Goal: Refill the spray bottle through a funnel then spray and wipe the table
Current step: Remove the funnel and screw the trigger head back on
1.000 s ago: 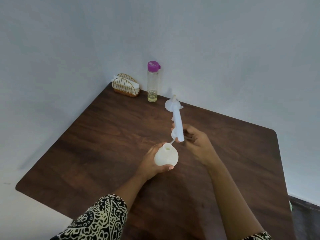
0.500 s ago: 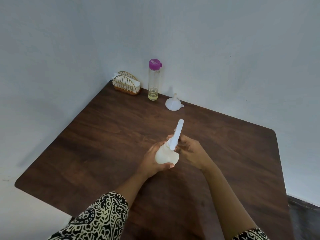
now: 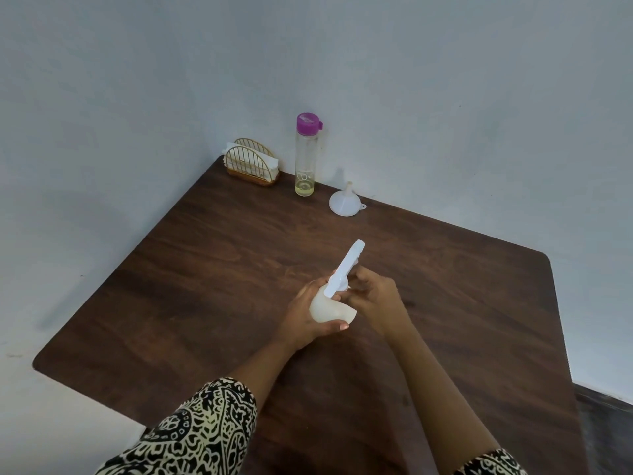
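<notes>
**Over a dark wooden table, spray bottle gripped at body and neck**

Over the near middle of the table (image 3: 191, 269), just beyond a patterned sleeve (image 3: 205, 426), a small white spray bottle (image 3: 329, 308) was held in two hands. Its rounded body was cupped by the left hand (image 3: 303, 318), fingers curled underneath. The collar of the long spray head (image 3: 347, 265) was pinched by the right hand (image 3: 373, 296), and the nozzle was pointed up and away. Whether the head was fully seated could not be told. The bottle was judged light and thin-walled, likely to give under a squeeze. It was therefore best gripped low and gently, with any turning done at the stiffer collar. Well beyond, by the wall, a white funnel (image 3: 344, 202) was seen mouth-down. Beside it stood a purple-capped clear bottle (image 3: 306, 159) holding a little yellowish liquid, and a wire napkin holder (image 3: 251, 162) was set farther left.
</notes>
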A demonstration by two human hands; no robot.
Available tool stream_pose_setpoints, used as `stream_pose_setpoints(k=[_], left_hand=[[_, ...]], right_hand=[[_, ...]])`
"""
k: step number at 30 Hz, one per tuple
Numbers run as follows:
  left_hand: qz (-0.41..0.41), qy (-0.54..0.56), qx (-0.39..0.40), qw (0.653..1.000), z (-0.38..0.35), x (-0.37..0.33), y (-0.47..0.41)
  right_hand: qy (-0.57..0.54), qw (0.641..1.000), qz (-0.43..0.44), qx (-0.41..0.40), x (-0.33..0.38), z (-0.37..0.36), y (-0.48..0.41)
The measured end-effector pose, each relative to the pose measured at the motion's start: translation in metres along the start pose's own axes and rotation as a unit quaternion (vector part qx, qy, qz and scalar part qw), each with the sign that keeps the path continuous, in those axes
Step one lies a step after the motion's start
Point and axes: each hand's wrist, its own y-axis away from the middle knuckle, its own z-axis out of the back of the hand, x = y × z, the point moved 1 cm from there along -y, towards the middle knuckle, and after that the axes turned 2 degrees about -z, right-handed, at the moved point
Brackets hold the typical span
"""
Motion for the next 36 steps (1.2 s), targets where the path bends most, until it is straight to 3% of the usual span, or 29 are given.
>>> stream_pose_setpoints(k=[5, 8, 17, 24, 27, 29, 33, 36], left_hand=[[-0.010, 0.003, 0.000, 1.000, -0.001, 0.003, 0.000], [-0.022, 0.012, 0.002, 1.000, -0.002, 0.004, -0.002], [-0.033, 0.022, 0.010, 0.999, -0.002, 0.006, -0.003], [-0.019, 0.004, 0.002, 1.000, -0.002, 0.008, -0.003], [-0.017, -0.003, 0.000, 1.000, -0.003, 0.008, -0.004], [-0.018, 0.007, 0.014, 1.000, -0.004, 0.009, -0.006], [-0.010, 0.005, 0.008, 1.000, -0.003, 0.008, -0.004], [-0.001, 0.011, 0.002, 1.000, -0.003, 0.009, -0.003]], right_hand=[[-0.030, 0.981, -0.038, -0.190, 0.001, -0.039, 0.014], [-0.062, 0.962, -0.075, -0.255, 0.002, -0.055, 0.015], [-0.120, 0.984, -0.021, -0.128, -0.009, -0.048, 0.031], [-0.144, 0.947, -0.088, -0.273, 0.001, -0.061, 0.019], [-0.156, 0.940, -0.098, -0.288, 0.005, -0.073, 0.016], [-0.172, 0.944, -0.089, -0.267, 0.002, -0.073, 0.018], [-0.231, 0.960, -0.055, -0.151, -0.006, -0.060, 0.027], [-0.199, 0.968, -0.043, -0.145, -0.009, -0.053, 0.025]])
